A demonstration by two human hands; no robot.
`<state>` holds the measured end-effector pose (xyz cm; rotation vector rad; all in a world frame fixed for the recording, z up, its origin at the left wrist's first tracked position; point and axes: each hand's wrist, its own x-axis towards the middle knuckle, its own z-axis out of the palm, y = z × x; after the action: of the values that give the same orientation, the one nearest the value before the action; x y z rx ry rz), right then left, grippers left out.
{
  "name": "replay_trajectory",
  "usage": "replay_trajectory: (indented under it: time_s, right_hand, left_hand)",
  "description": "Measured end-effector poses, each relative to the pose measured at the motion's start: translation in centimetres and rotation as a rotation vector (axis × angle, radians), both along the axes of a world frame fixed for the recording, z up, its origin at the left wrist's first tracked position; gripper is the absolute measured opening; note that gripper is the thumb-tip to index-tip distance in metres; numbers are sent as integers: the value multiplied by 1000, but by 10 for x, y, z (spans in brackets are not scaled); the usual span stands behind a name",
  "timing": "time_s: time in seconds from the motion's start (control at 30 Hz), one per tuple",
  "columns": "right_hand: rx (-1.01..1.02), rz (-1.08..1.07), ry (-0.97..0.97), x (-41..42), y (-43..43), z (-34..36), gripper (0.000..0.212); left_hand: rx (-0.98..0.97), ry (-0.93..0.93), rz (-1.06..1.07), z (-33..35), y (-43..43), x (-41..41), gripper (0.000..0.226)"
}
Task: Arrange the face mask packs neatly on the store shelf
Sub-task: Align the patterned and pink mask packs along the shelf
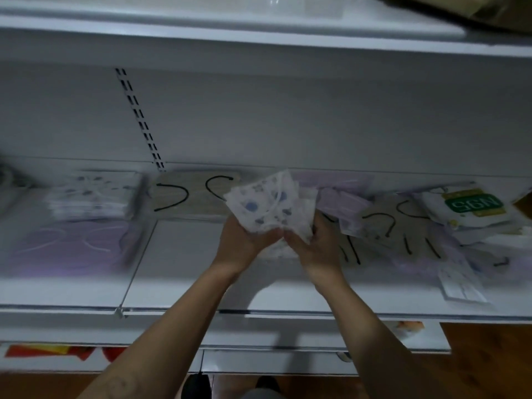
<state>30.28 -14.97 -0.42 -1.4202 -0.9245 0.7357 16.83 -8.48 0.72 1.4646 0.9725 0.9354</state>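
both grips hold a fanned bunch (267, 205) of thin white packs printed with blue dots, in crinkly film, raised over the middle of the shelf (187, 269). the left grip (244, 240) curls under the bunch's near-left corner. the right grip (311, 249) clasps its near-right edge, thumbs close together. toward the rear-left a squared stack (95, 197) of similar dotted packs lies flat, blurred. just beside it along the rear edge lie beige packs (190, 197) with black ear loops. at the front-left sit flat lilac packs (72, 246) with pale loops. the right end carries a loose, overlapping heap (383, 226) of lilac and beige packs, with a white n95 pack (472, 205), green-labelled, near the rear-right corner.
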Motion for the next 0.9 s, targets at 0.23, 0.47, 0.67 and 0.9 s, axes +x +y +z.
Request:
replay_trajectory:
  time_s: [0.23, 0.47, 0.67, 0.9]
  right_hand:
    - [-97, 26, -85, 8, -6, -13, 56]
    - [-25, -30, -60, -8, -3, -13, 59]
    - [5, 31, -47, -11, 0, -22, 61]
    - [-71, 91, -107, -6, 21, -4, 52]
  left_hand:
    - [64, 43, -32, -13, 3, -3, 59]
    - [58, 19, 10, -18, -11, 10, 50]
    - [7, 57, 27, -22, -8, 11, 58]
    - [-114, -114, 219, -1, -6, 14, 43]
